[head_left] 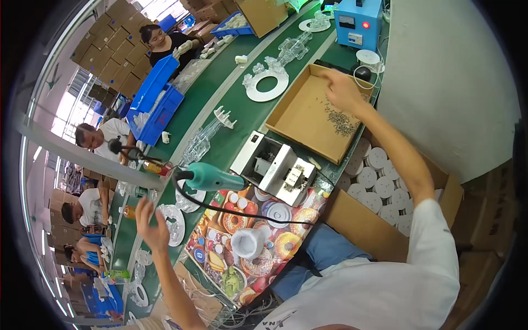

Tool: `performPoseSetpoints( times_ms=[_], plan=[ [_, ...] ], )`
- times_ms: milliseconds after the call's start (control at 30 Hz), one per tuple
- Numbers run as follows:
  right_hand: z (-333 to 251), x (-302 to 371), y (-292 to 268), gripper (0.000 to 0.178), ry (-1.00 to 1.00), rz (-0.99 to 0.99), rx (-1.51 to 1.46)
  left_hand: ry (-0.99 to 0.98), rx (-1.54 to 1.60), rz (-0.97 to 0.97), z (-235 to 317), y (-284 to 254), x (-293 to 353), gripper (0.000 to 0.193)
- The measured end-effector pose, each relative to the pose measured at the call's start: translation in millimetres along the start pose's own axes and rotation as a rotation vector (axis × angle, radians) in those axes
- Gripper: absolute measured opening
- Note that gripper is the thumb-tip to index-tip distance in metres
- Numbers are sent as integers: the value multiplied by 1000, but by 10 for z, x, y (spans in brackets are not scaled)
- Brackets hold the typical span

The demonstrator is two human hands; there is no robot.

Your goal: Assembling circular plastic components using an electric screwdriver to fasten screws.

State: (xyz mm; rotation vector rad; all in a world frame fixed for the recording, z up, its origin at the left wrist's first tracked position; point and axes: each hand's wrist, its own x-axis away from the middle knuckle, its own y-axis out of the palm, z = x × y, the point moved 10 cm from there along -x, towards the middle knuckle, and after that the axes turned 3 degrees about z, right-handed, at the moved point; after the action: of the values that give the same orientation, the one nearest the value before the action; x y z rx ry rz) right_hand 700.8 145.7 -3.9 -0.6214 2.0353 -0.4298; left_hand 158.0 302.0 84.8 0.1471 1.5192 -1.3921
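Note:
My left hand is raised beside the green bench, its fingers apart with nothing between them. Near it lie white ring-shaped plates with clear plastic parts. My right hand is over a shallow cardboard tray, fingers partly stretched out; no held item shows. Small metal screws are heaped in that tray. A teal electric screwdriver with a black cord hangs between my hands. Below it, a white round part stands on a mat with printed food pictures.
A metal screw feeder sits against the tray. Beyond are a blue power unit, a white ring with clear parts and blue bins. Below right, a cardboard box holds several white discs. Other people work across the line.

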Motion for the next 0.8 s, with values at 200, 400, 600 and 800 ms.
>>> performPoseSetpoints(
  times_ms=[200,400,600,800],
  plan=[
    [834,-995,1423,40,-4,-326,324,-227,-272,41,443,-1200,1139,22],
    [1302,-1344,2242,47,-123,-363,694,-348,-656,72,935,-1864,2032,32],
    [1401,-1577,2745,48,-169,-279,701,-516,-775,-173,1172,-1785,2242,33],
    [1397,-1699,3160,54,-206,-384,704,-730,-909,-387,1671,-1996,2965,35]
  ],
)
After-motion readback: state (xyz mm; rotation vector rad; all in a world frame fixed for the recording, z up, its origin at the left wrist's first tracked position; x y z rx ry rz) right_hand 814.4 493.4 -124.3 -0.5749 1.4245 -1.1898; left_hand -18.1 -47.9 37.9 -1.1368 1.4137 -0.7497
